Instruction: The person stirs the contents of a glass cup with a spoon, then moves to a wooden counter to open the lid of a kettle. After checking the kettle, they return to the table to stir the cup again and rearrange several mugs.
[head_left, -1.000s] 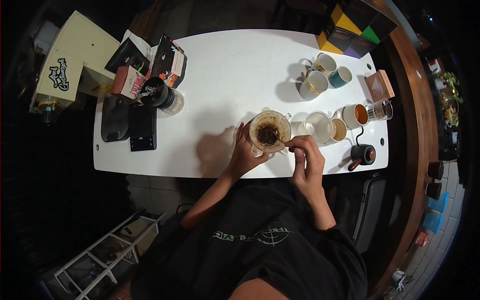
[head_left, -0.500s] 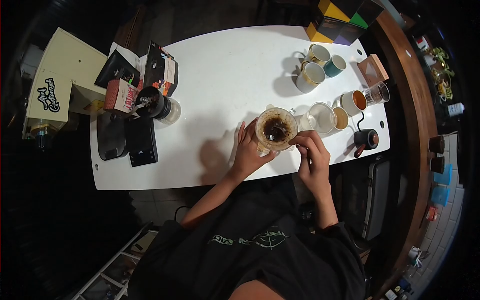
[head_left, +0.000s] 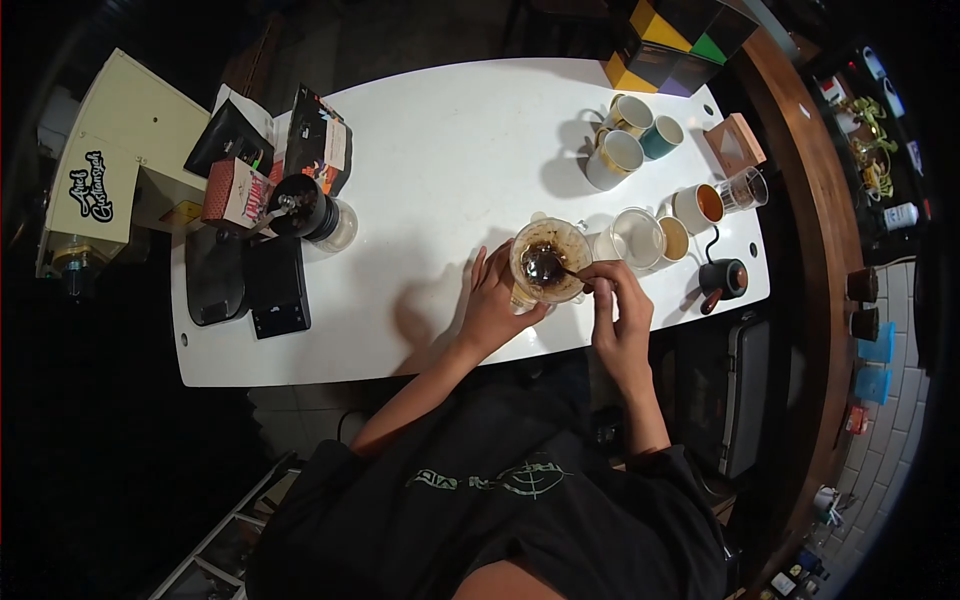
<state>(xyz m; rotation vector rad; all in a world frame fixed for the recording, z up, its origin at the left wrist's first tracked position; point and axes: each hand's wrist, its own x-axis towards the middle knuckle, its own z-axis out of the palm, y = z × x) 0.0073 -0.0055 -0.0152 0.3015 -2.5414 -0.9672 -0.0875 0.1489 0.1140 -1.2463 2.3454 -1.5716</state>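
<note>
A coffee dripper (head_left: 568, 240) lined with a stained paper filter stands near the front edge of the table. Dark wet coffee (head_left: 543, 266) lies in its middle. My left hand (head_left: 494, 312) wraps round the dripper's left side and lower part, thumb in front. What supports the dripper is mostly hidden under it. My right hand (head_left: 624, 315) pinches a thin dark handle, apparently a spoon (head_left: 573, 274), whose end dips into the coffee. The tip is out of sight in the liquid. Just to the right sits a clear round container (head_left: 637, 238).
Right of the hands are cups (head_left: 699, 207), a glass (head_left: 745, 188) and a black gooseneck kettle (head_left: 722, 280). Several mugs (head_left: 615, 160) stand farther back. At left are a hand grinder (head_left: 312, 215), a black scale (head_left: 279, 290) and coffee bags (head_left: 318, 140) on the white table (head_left: 430, 130).
My right hand has shifted slightly and the dark handle now shows more clearly in the coffee. The coffee surface looks lower in the filter. My left hand keeps its hold.
</note>
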